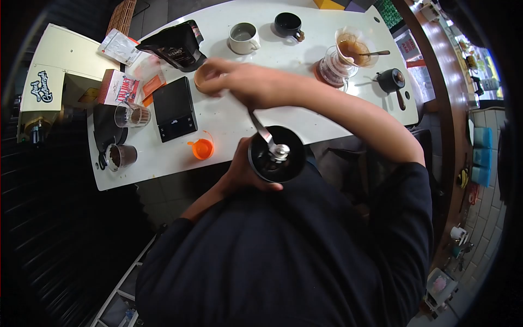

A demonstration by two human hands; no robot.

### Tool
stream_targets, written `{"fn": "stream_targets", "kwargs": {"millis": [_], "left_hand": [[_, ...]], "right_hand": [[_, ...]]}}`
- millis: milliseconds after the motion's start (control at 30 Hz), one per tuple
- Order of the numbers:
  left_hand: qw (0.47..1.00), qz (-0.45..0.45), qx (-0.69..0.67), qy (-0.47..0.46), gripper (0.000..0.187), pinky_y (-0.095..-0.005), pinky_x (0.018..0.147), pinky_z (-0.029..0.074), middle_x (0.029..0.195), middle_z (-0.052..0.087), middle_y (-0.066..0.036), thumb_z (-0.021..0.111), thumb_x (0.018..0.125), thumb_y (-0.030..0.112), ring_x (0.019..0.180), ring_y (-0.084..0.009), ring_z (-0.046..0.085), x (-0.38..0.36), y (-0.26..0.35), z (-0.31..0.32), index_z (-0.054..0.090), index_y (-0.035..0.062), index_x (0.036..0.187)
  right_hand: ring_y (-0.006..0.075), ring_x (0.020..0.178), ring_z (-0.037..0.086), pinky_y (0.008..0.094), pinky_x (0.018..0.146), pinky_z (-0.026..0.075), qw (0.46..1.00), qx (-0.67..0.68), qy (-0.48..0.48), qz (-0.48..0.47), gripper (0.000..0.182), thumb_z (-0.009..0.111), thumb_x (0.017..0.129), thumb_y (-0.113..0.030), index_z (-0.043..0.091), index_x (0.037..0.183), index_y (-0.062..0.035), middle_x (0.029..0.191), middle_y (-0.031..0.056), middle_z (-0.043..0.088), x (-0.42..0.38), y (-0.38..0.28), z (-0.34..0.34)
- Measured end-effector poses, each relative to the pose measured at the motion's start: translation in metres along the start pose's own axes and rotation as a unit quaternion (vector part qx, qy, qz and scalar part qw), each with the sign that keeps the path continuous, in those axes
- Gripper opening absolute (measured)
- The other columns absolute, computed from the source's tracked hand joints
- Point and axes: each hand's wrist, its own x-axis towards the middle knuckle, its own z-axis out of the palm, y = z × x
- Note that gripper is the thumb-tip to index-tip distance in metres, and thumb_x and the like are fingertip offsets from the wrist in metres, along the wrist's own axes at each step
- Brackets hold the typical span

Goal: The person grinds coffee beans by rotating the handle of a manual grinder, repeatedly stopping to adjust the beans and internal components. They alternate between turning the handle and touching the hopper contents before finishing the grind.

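My left hand (239,169) is wrapped round a black hand grinder (276,154), which is held at the table's near edge against my dark shirt. A metal crank arm (262,131) runs from the grinder's centre up towards my right hand (231,82). The right hand is blurred by motion, and its fingers are near a round wooden-coloured piece (202,78); whether they grip it or the crank's end is not clear. Below the right hand's left side lies a black scale (175,109). An orange cup (202,149) stands left of the grinder.
On the white table (229,120) stand a grey mug (244,38), a black cup (287,24), a glass server with dripper (338,64) and a small dark pot (390,80). A black bag (177,46), a box (120,87) and glasses (132,115) of brown grounds are at the left.
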Motion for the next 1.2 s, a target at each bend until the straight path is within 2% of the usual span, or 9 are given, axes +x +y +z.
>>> {"fn": "stream_targets", "kwargs": {"millis": [133, 300, 500, 567, 667, 833, 967, 1100, 1200], "left_hand": [[0.970, -0.073, -0.217, 0.081, 0.097, -0.0324, 0.091, 0.052, 0.112, 0.068, -0.009, 0.093, 0.057, 0.058, 0.103, -0.0142, 0.063, -0.007, -0.005, -0.003, 0.058, -0.0035, 0.124], [0.977, -0.049, -0.183, 0.098, 0.096, -0.0309, 0.089, 0.053, 0.108, 0.069, -0.008, 0.088, 0.062, 0.064, 0.100, -0.0148, 0.065, -0.002, -0.021, -0.008, 0.059, -0.0030, 0.124], [0.977, -0.079, -0.184, 0.074, 0.083, -0.0304, 0.084, 0.054, 0.102, 0.071, -0.007, 0.088, 0.066, 0.056, 0.096, -0.0128, 0.066, 0.010, -0.020, -0.008, 0.062, -0.0031, 0.118], [0.999, -0.031, 0.015, -0.011, 0.074, -0.0307, 0.077, 0.055, 0.095, 0.071, -0.005, 0.089, 0.065, 0.049, 0.091, -0.0097, 0.065, 0.021, -0.020, -0.013, 0.064, -0.0017, 0.112], [0.969, -0.084, -0.229, 0.032, 0.080, -0.0336, 0.081, 0.055, 0.097, 0.069, -0.006, 0.095, 0.059, 0.044, 0.092, -0.0154, 0.065, 0.024, -0.018, 0.001, 0.061, -0.0022, 0.114], [0.993, -0.019, -0.109, 0.029, 0.084, -0.0350, 0.083, 0.055, 0.098, 0.069, -0.007, 0.097, 0.055, 0.045, 0.093, -0.0174, 0.066, 0.018, -0.011, 0.010, 0.061, -0.0020, 0.115], [0.999, 0.026, 0.005, 0.037, 0.089, -0.0365, 0.085, 0.055, 0.099, 0.069, -0.008, 0.098, 0.051, 0.045, 0.093, -0.0193, 0.066, 0.006, -0.011, 0.016, 0.060, -0.0018, 0.116], [0.996, 0.054, -0.054, 0.049, 0.098, -0.0365, 0.088, 0.054, 0.101, 0.070, -0.009, 0.099, 0.046, 0.049, 0.095, -0.0200, 0.068, 0.008, -0.015, 0.015, 0.059, -0.0032, 0.118], [0.993, -0.027, -0.106, 0.053, 0.095, -0.0344, 0.087, 0.055, 0.100, 0.072, -0.010, 0.095, 0.049, 0.053, 0.093, -0.0184, 0.070, 0.011, -0.005, 0.008, 0.060, -0.0024, 0.118]], "right_hand": [[0.0378, 0.116, 0.054, 0.0433, 0.096, 0.046, 0.988, -0.007, 0.085, 0.127, 0.041, 0.044, 0.070, 0.015, 0.054, 0.106, -0.0020, 0.120, 0.0186, 0.045, -0.084, 0.020, 0.006], [0.0381, 0.120, 0.054, 0.0455, 0.100, 0.045, 0.953, -0.027, 0.219, 0.206, 0.027, 0.046, 0.071, 0.017, 0.049, 0.093, 0.0014, 0.124, 0.0202, 0.046, -0.141, -0.042, 0.027], [0.0424, 0.129, 0.051, 0.0481, 0.102, 0.049, 0.984, 0.093, 0.151, 0.015, 0.033, 0.062, 0.074, 0.014, 0.055, 0.100, -0.0061, 0.127, 0.0231, 0.048, -0.128, -0.105, 0.027], [0.0377, 0.124, 0.056, 0.0525, 0.114, 0.039, 0.964, 0.259, 0.047, 0.042, 0.037, 0.065, 0.084, 0.000, 0.056, 0.120, -0.0040, 0.116, 0.0260, 0.054, -0.109, -0.106, 0.025], [0.0365, 0.118, 0.058, 0.0492, 0.113, 0.043, 0.981, 0.073, 0.056, -0.171, 0.020, 0.066, 0.085, -0.011, 0.065, 0.103, -0.0032, 0.114, 0.0215, 0.054, -0.072, -0.116, 0.028], [0.0355, 0.105, 0.059, 0.0443, 0.103, 0.051, 0.965, 0.033, 0.041, -0.257, 0.023, 0.061, 0.088, -0.015, 0.063, 0.107, -0.0031, 0.109, 0.0178, 0.049, -0.004, -0.093, 0.038], [0.0327, 0.103, 0.060, 0.0428, 0.084, 0.051, 0.989, 0.100, -0.013, -0.106, 0.032, 0.062, 0.083, -0.005, 0.060, 0.115, -0.0026, 0.115, 0.0153, 0.047, 0.017, -0.042, 0.023], [0.0367, 0.103, 0.057, 0.0450, 0.086, 0.049, 0.998, 0.032, 0.041, -0.034, 0.049, 0.049, 0.070, 0.018, 0.056, 0.114, -0.0034, 0.115, 0.0153, 0.047, 0.001, 0.007, 0.017], [0.0396, 0.103, 0.055, 0.0458, 0.087, 0.045, 0.994, 0.013, 0.035, 0.103, 0.036, 0.046, 0.071, 0.015, 0.050, 0.102, -0.0027, 0.110, 0.0172, 0.047, -0.040, 0.032, 0.003]]}}
